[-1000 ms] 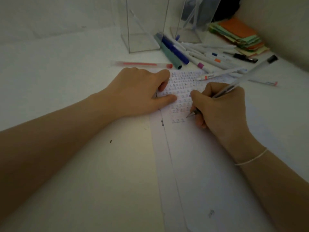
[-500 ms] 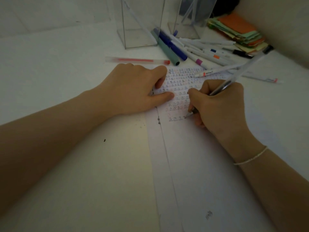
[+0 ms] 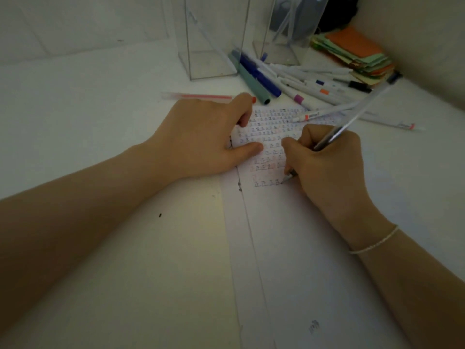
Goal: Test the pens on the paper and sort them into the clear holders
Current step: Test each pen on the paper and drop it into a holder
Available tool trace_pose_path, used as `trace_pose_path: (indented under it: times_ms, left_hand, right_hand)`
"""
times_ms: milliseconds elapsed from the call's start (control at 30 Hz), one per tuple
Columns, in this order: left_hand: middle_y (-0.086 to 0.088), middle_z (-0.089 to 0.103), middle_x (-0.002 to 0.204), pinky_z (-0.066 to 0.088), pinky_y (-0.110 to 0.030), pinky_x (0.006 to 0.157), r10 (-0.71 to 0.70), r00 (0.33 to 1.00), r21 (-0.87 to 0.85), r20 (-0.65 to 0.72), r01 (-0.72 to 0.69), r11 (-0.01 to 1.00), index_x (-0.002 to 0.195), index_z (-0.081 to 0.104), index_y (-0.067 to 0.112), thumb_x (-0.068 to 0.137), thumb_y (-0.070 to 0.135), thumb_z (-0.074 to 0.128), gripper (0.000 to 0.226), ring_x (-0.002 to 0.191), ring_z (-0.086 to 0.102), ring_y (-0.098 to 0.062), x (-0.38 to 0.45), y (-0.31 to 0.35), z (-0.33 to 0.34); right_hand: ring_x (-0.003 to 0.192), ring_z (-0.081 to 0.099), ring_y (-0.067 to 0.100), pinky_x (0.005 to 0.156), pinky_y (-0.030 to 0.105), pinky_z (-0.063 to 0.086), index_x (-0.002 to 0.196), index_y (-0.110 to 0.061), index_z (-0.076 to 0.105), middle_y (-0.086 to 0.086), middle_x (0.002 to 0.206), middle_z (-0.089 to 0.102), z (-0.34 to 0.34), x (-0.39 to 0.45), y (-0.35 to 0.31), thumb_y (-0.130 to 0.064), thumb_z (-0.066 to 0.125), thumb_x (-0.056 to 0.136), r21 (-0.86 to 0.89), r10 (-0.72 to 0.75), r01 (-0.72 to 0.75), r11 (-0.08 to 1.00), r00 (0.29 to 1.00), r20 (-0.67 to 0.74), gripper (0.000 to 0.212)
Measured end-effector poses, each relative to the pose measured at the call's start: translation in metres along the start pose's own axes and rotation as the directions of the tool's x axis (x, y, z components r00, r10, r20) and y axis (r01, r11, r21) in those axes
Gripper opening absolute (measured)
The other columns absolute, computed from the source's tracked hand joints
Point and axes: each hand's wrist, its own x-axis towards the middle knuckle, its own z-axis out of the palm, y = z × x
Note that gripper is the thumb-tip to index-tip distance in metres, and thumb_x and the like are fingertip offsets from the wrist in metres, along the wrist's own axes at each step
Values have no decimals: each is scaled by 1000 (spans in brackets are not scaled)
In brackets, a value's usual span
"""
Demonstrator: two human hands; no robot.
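Note:
My right hand (image 3: 329,167) grips a clear pen with a black end cap (image 3: 362,109), its tip touching the white paper (image 3: 297,248) at the end of the lowest row of small marks. My left hand (image 3: 201,139) rests on the paper's upper left corner, thumb and forefinger spread on the sheet. Two clear holders stand at the back: the left holder (image 3: 214,39) has one pen leaning inside, the right holder (image 3: 292,28) holds a few pens. A loose heap of pens (image 3: 297,84) lies between the holders and the paper.
A red gel pen (image 3: 198,96) lies left of the heap, behind my left hand. A stack of coloured paper pads (image 3: 357,56) sits in the back right corner by the wall. A second sheet (image 3: 231,248) lies under the paper's left edge.
The pen tip has moved a little to the right along the lowest row of marks. My left hand stays on the paper. The camera has shifted slightly.

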Motion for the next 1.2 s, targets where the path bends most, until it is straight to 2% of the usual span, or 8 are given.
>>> trace_pose_path:
  times_ms: [100, 233, 367, 633, 767, 967, 1100, 1200]
  left_hand:
    - [5, 54, 70, 41, -26, 55, -22, 998, -349, 55, 40, 936, 100, 41, 19, 87, 31, 40, 18, 60, 48, -8, 1, 3, -3]
    - [2, 61, 89, 37, -11, 56, -9, 978, -618, 207, 137, 774, 110, 38, 19, 92, 6, 32, 23, 61, 49, 0, 2, 4, -4]
    - [5, 61, 97, 38, -8, 62, 37, 975, -636, 221, 115, 763, 118, 34, 22, 95, 2, 35, 30, 70, 52, 2, 2, 4, -3]
    - [13, 61, 102, 44, -21, 83, 73, 980, -608, 184, 55, 792, 120, 38, 23, 92, 14, 37, 29, 95, 55, -3, 1, 6, -3]
    - [10, 55, 117, 35, -22, 92, 128, 980, -412, 152, -54, 910, 125, 40, 27, 93, 25, 34, 33, 105, 46, -1, 0, 8, -1]
    - [8, 58, 103, 42, -27, 81, 167, 981, -531, 94, -92, 842, 114, 50, 24, 96, 22, 34, 25, 91, 51, -6, -2, 22, -5]
    - [7, 60, 80, 38, -19, 56, 16, 994, -684, 106, 61, 727, 98, 55, 21, 93, 22, 38, 17, 61, 49, -7, -2, 21, -8]
    - [5, 62, 73, 39, -18, 54, -128, 988, -752, 90, 152, 641, 87, 58, 21, 92, 9, 46, 18, 57, 49, -11, 0, 20, -9]
  right_hand:
    - [40, 55, 13, 43, 20, 44, 61, -4, 55, 7, 53, 62, -9, 4, -4, -15, 70, 82, 414, 136, -137, 900, 990, 32, 28]
    - [78, 71, 19, 70, 26, 56, 80, -7, 65, 5, 78, 72, -17, 8, -1, -9, 62, 83, 744, 209, -215, 632, 972, 103, 5]
    - [74, 72, 23, 69, 29, 58, 83, -4, 61, 8, 77, 71, -19, 7, -3, 2, 44, 94, 727, 191, -224, 649, 973, 130, 21]
    - [62, 70, 24, 59, 24, 57, 75, -4, 63, 16, 77, 72, -15, 4, -9, -10, 57, 86, 621, 187, -247, 744, 969, 161, 14]
    - [66, 71, 24, 64, 24, 58, 79, -1, 67, 12, 74, 73, -14, 2, -8, -18, 65, 75, 500, 120, -194, 844, 977, 177, 17]
    - [58, 60, 10, 61, 18, 49, 67, -17, 73, 3, 60, 66, -17, 2, -11, -42, 74, 65, 423, 69, -146, 894, 979, 191, 26]
    - [44, 44, 12, 43, 23, 38, 59, -15, 71, 4, 54, 50, -30, 9, -15, -44, 62, 77, 735, 243, -213, 644, 968, 68, 36]
    - [35, 40, 10, 38, 18, 37, 64, -10, 64, 1, 43, 47, -33, 16, -16, -24, 52, 94, 377, 152, -119, 918, 987, -59, 35]
